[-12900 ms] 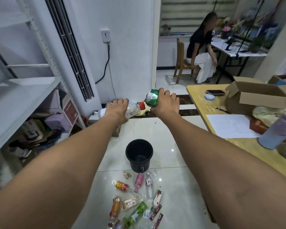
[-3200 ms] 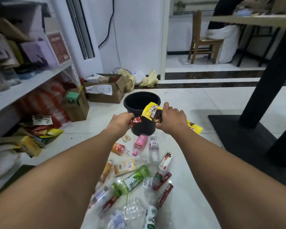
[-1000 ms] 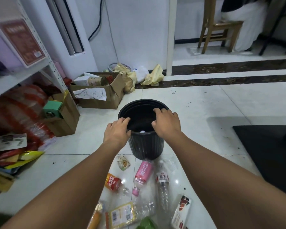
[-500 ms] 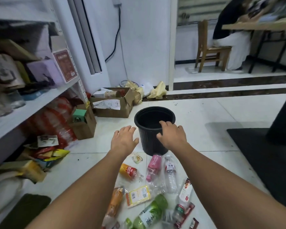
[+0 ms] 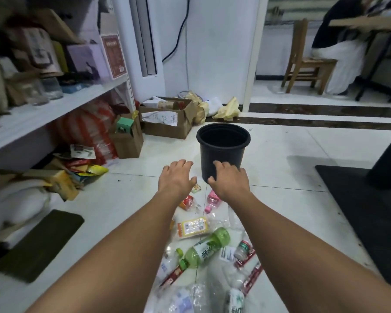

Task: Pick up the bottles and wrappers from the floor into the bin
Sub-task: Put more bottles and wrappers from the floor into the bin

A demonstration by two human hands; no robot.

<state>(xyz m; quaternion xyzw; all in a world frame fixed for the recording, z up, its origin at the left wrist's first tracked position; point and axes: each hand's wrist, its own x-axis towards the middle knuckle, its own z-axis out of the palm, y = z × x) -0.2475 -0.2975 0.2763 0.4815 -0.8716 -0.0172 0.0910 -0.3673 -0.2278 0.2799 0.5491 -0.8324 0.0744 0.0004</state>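
Note:
A black bin [image 5: 223,148] stands upright on the white tiled floor ahead of me. My left hand [image 5: 175,179] hovers palm down just left of the bin, fingers relaxed and empty. My right hand [image 5: 229,180] hovers in front of the bin's lower wall, also empty. Under my arms lies a heap of litter: a green bottle [image 5: 205,248], a pink bottle [image 5: 211,200], a red-labelled bottle [image 5: 187,202], a yellow wrapper [image 5: 192,227], a small wrapper [image 5: 196,188] and red wrappers [image 5: 248,256].
A white shelf unit [image 5: 43,114] full of boxes runs along the left. Cardboard boxes [image 5: 167,119] and crumpled yellow paper [image 5: 228,109] lie by the wall. A black table base [image 5: 366,211] sits at right, a dark mat [image 5: 38,245] at left. A seated person [image 5: 339,53] is beyond.
Both hands let go of the wrappers over the bin, then drew back from its rim and lowered toward the litter. The view has pulled back from the bin.

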